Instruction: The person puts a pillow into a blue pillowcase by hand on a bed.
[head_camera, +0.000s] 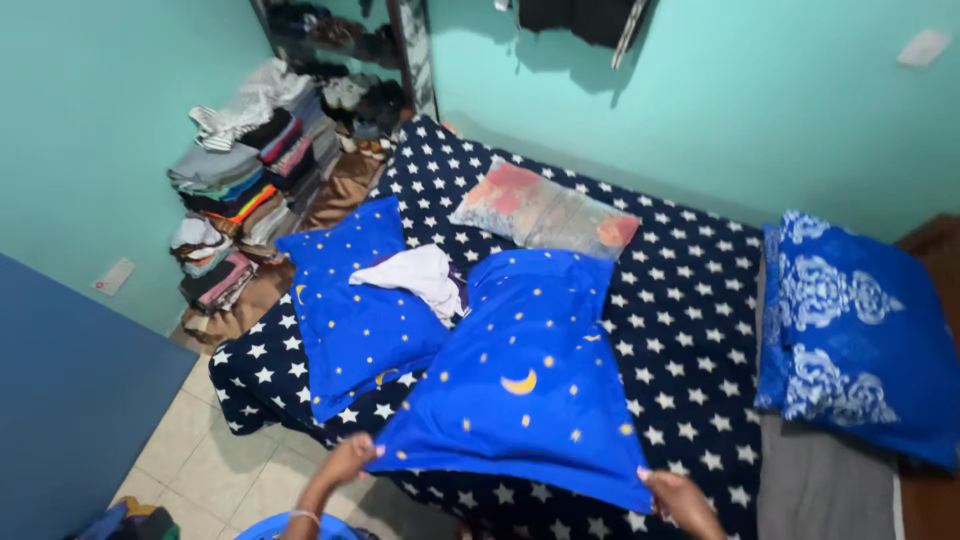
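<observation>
Left hand (348, 462) and right hand (680, 497) each pinch a near corner of the blue moon-and-star pillowcase (520, 380), fingers closed on its hem. Pillowcase spread flat on the star-print bed (680, 300), long axis running away from the hands. Beyond: second blue pillow (350, 310) with white cloth (420, 272), then pink pillow (545, 212).

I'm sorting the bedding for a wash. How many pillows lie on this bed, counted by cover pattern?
Blue moon-and-star pillows: 2, one held at its near corners by the left hand and right hand, one under a white cloth
Faded floral pillow: 1
Blue-and-white patterned pillow: 1
Total: 4
</observation>
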